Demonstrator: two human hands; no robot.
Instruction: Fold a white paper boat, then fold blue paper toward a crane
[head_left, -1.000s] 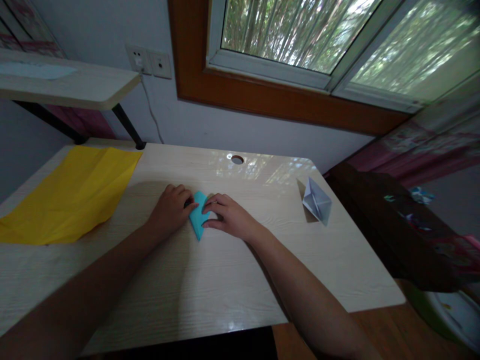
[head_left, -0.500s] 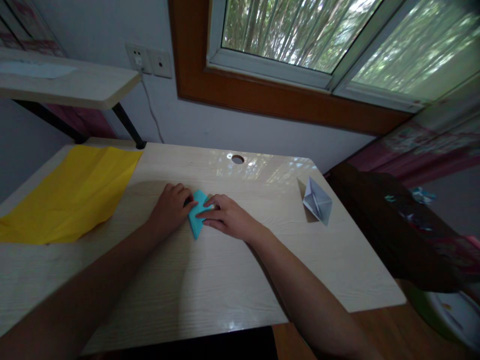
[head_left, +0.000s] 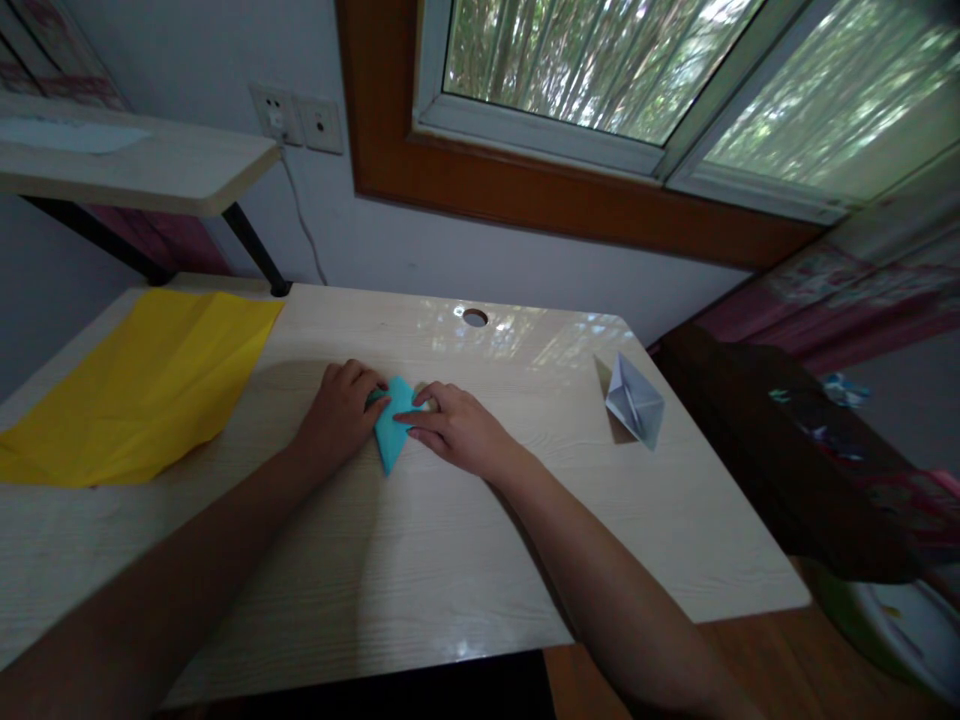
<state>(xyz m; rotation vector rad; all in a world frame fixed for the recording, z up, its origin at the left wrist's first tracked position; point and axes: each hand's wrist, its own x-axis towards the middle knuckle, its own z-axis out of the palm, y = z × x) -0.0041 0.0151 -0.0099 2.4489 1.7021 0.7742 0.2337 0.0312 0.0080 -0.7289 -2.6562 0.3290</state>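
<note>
A small piece of turquoise folded paper (head_left: 390, 440), roughly kite-shaped with a point toward me, lies on the pale desk between my hands. My left hand (head_left: 343, 405) is at its left edge, thumb on the paper and the other fingers curled beyond it. From the right, my right hand (head_left: 461, 425) grips the paper's right side. One of its fingers stretches across the top of the paper and another is bent at the right corner. The fingers hide parts of both side edges.
A large yellow sheet (head_left: 150, 390) covers the desk's left side below a raised shelf (head_left: 187, 170). Toward the right edge stands a folded whitish paper shape (head_left: 634, 400). A round hole (head_left: 475, 318) is near the desk's back edge, under the window.
The turquoise paper has shifted very slightly left and away from me, with both hands. My right-hand fingers have moved a little on it, leaving more of its middle visible.
</note>
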